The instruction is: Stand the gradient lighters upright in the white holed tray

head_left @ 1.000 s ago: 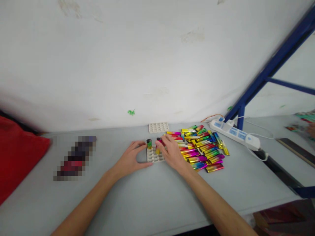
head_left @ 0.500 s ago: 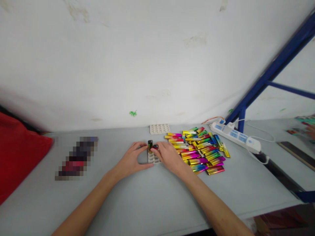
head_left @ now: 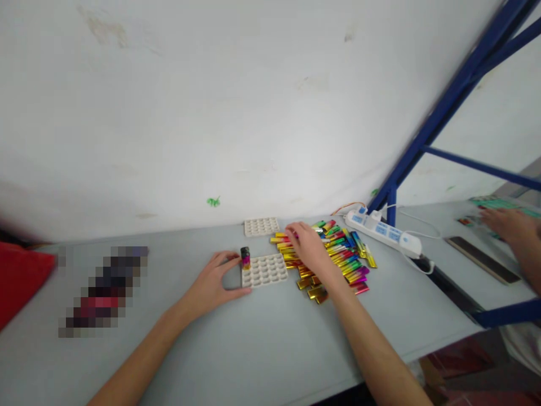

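In the head view, shiny black-topped, purple-and-yellow cylinders point(head_left: 245, 260) stand upright at the pale pocketed tray's point(head_left: 266, 272) far left corner, beside the left hand's point(head_left: 211, 285) parted fingers, while the right hand's point(head_left: 310, 248) fingers, grip unclear, bend over the colourful pile point(head_left: 350, 256), with bare counter point(head_left: 253, 344) nearer the front edge.

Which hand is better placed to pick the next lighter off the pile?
Right, I'd say: the right hand is over the pile; the left is at the near tray's far side.
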Demonstrator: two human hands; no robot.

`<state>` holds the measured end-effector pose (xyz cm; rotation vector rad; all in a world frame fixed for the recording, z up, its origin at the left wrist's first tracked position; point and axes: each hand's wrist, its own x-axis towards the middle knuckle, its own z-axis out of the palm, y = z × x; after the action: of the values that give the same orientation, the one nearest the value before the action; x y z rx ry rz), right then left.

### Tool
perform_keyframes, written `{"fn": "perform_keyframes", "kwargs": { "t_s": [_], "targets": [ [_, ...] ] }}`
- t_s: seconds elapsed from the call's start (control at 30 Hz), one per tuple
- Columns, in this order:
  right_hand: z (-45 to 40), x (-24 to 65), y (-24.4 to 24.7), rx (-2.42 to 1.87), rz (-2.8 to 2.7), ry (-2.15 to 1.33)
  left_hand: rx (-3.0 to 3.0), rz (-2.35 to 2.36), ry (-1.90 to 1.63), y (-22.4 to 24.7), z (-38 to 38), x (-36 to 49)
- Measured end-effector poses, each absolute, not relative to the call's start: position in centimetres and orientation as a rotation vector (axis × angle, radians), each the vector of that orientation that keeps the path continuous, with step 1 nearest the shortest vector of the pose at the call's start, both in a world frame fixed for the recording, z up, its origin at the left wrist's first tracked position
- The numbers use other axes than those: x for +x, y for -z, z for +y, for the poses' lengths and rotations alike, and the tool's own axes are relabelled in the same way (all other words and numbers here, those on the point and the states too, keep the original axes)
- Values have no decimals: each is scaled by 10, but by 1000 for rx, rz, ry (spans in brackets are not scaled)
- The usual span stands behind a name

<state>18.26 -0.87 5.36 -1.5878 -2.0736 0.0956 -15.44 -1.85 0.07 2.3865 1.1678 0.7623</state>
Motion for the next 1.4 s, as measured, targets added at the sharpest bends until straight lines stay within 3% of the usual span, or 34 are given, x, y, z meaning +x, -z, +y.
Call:
{"fn": "perform_keyframes", "kwargs": {
  "t_s": [0.17, 0.4, 0.87, 1.17, 1.27, 1.4],
  "targets": [
    [29, 258, -57, -1848, -2177, -124, 2387, 1138, -781, -2, -18, -153],
    [33, 272, -52, -1801, -2261, -147, 2365, 1149, -785, -1, -18, -151],
    [-4, 159, -60, -1122, -1331, -1020, 2373, 1153, -786, -3, -21, -150],
    [-31, 125, -39, -949, -1354, -1345, 2408, 1153, -771, -2, -21, -152],
    [-35, 120, -33, -1054, -1326, -1299, 2407, 1163, -761, -3, -22, -153],
    [-38, 114, -26, -1259, -1409, -941, 2403, 1183, -739, -3, -22, -154]
  ]
}}
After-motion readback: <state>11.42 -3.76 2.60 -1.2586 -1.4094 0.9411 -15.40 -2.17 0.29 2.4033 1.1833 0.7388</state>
